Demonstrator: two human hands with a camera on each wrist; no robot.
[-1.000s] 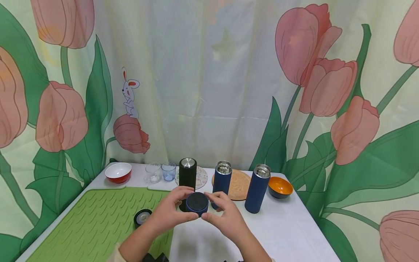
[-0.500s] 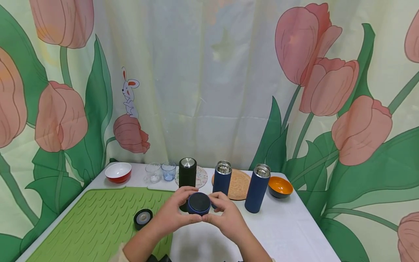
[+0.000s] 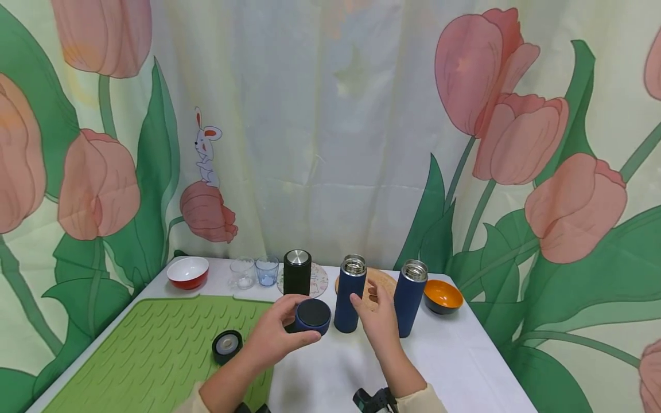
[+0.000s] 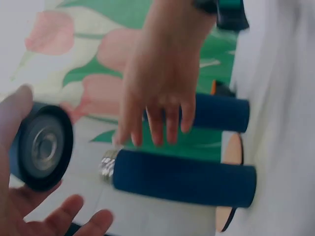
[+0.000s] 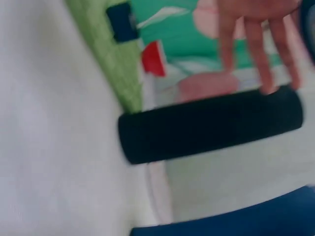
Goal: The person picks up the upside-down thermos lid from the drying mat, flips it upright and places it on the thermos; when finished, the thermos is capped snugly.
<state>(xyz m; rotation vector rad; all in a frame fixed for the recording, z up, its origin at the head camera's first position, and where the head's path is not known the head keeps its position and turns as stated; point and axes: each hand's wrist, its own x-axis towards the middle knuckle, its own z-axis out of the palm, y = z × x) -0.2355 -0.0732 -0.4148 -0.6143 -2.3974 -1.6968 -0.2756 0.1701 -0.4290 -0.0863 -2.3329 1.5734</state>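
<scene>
Head view: bright, diffuse lighting; faint soft shadows on the near tabletop (image 3: 444, 355); glint on the black flask's steel cap (image 3: 297, 257). Focus acceptable. Both wrist views: hazy, low contrast, generally soft; fingers (image 5: 258, 54) blurred, pale areas washed out.

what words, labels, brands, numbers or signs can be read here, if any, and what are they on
None can be read in any view.
Blue lid in the left hand, left blue bottle, right blue bottle, black bottle: no lettering visible.
Round patterned mat: print too small to tell.
Device at the right wrist: too blurred.
</scene>
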